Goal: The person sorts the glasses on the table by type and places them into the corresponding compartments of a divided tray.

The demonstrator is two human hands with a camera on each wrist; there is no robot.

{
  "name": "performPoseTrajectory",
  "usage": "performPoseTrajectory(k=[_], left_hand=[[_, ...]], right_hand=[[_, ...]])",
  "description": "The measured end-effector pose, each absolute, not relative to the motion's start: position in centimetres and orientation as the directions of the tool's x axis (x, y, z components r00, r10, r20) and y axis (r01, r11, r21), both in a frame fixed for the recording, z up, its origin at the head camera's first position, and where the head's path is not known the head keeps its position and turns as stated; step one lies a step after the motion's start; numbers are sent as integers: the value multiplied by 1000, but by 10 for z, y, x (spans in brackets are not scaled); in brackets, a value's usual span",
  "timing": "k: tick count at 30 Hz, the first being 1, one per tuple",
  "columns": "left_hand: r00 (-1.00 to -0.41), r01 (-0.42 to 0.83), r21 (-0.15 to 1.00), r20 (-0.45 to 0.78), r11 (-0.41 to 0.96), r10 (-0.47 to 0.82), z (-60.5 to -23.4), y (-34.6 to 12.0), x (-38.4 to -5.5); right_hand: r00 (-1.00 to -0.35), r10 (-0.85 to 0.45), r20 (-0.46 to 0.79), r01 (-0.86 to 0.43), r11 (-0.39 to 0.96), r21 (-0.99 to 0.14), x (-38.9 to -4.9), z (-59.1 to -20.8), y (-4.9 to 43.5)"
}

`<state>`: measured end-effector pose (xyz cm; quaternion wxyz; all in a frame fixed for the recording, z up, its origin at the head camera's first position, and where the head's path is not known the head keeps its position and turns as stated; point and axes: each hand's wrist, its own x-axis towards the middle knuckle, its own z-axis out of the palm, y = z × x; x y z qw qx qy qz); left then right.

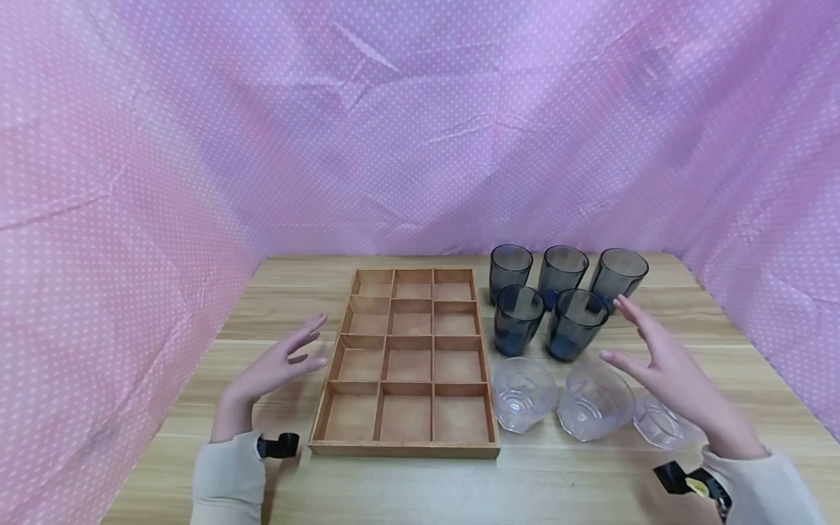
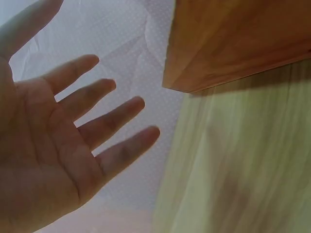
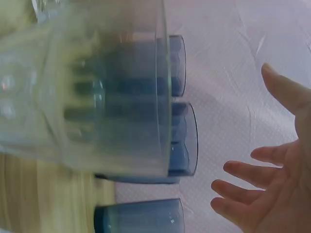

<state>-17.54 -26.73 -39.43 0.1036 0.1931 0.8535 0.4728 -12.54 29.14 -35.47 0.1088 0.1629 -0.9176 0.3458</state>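
Smoked glasses (image 1: 574, 328), five in all, stood toward the table's (image 1: 407, 492) far right corner, close-set in two rows; three clear glasses (image 1: 593, 408) stood on their near side. Right hand (image 1: 672, 375), fingers spread and holding nothing, was over the clear ones; a low sweep risked toppling them, their transparent rims being easily misjudged. Left hand (image 1: 269, 372), likewise spread, was beside the wooden tray (image 1: 408, 363); a knock there could jar the neighbouring glass.

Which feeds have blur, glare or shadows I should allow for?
Right wrist: the near clear glass is blurred, with bright glints; left wrist: the wooden tray looks dim, a soft shadow lies on the table; head: a shadow beside the left sleeve.
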Motion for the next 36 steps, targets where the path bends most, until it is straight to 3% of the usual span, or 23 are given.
performPoseTrajectory(k=[9, 15, 23, 33, 36], left_hand=[[-885, 206, 886, -12, 415, 465, -405, -270, -178], [-872, 203, 891, -24, 405, 490, -409, -271, -178], [-850, 164, 908, -68, 385, 523, -413, -270, -176], [-840, 118, 911, -121, 395, 529, -418, -271, -176], [-836, 99, 911, -142, 399, 530, -419, -270, -177]], right_hand=[[-892, -235, 386, -448, 573, -686, -119, -360, 272], [-897, -255, 361, -442, 531, -723, -112, -360, 257], [-911, -302, 282, -411, 600, -686, -100, -358, 233], [-903, -303, 304, -426, 714, -555, -95, -369, 214], [-898, -322, 300, -439, 700, -563, -95, -372, 210]])
